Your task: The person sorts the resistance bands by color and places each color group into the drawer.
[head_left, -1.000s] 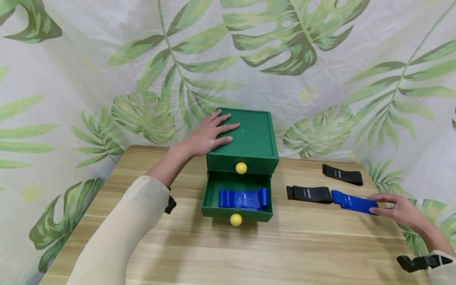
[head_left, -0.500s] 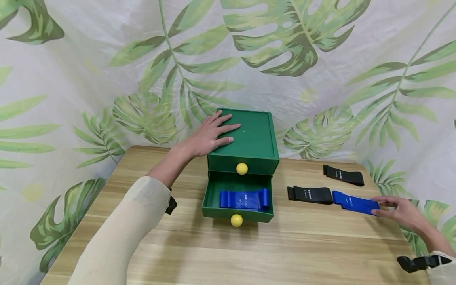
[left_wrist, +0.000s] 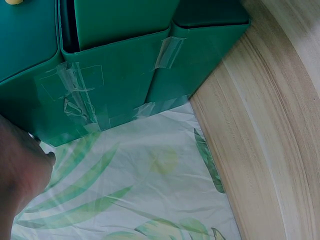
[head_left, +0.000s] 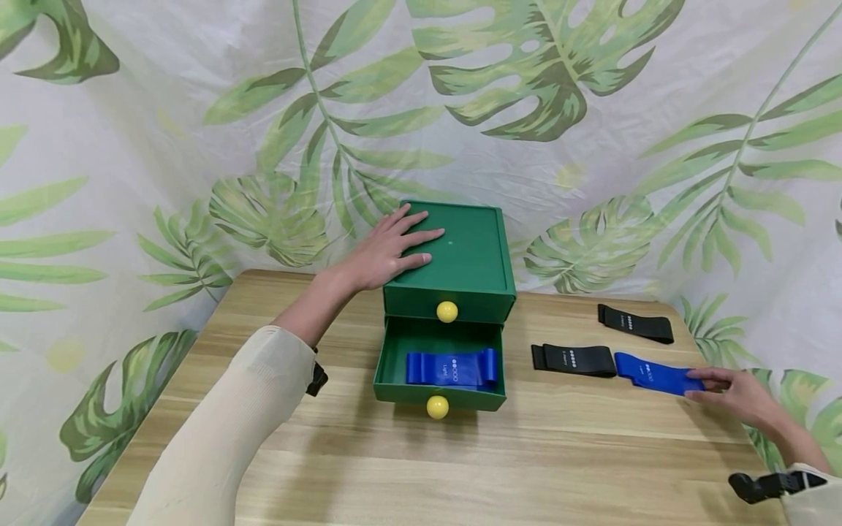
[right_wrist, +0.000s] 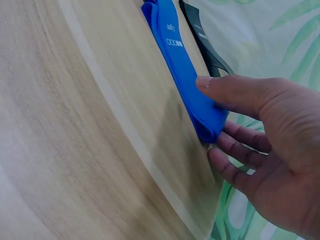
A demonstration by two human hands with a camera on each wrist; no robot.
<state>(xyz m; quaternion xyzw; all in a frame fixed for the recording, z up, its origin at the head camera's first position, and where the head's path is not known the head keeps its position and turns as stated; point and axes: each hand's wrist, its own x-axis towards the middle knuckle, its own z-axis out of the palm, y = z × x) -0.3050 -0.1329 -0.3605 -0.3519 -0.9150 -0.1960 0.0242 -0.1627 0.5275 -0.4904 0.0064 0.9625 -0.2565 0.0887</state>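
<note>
My left hand [head_left: 381, 252] rests with spread fingers on the top of a green two-drawer cabinet [head_left: 467, 252]. In the left wrist view, its taped side [left_wrist: 120, 85] shows beside part of that hand. The lower drawer [head_left: 437, 395] is pulled out, and a folded blue resistance band [head_left: 451, 367] marked "Light" lies in it. At the table's right, my right hand [head_left: 740, 398] pinches the near end of another blue resistance band [head_left: 661, 375]. In the right wrist view, the thumb lies over this band [right_wrist: 182, 70] and the other fingers are at its underside.
A black resistance band [head_left: 579, 359] lies just left of the blue one, and another black band [head_left: 635, 324] lies behind. The wooden table [head_left: 526, 467] ends close to my right hand. A leaf-print cloth [head_left: 368, 95] hangs behind.
My right hand's fingers have come together on the blue band's right end, which now bends slightly. My left hand stays on the cabinet.
</note>
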